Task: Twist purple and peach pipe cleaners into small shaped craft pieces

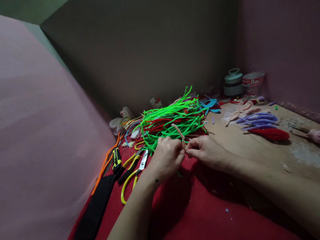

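Both hands meet over the red cloth, pinching one pale pink pipe cleaner (179, 129) whose free end sticks up between them. My left hand (168, 153) is closed on it, fingertips at its lower part. Close beside, my right hand (205, 150) is closed too, thumb and forefinger at the same spot. The part inside the fingers is hidden. Just behind the hands lies a heap of green pipe cleaners (173, 114), with some red ones among them. Yellow-handled scissors (139, 170) lie left of my left hand, blades pointing away.
Pliers (130, 167), a yellow-black utility knife (116, 159) and a black flat object (95, 208) lie at the left. Purple pipe cleaners (256, 119) and a red fuzzy piece (271, 134) rest on the tan board (257, 159). A lidded container (233, 83) stands at the back right by the wall.
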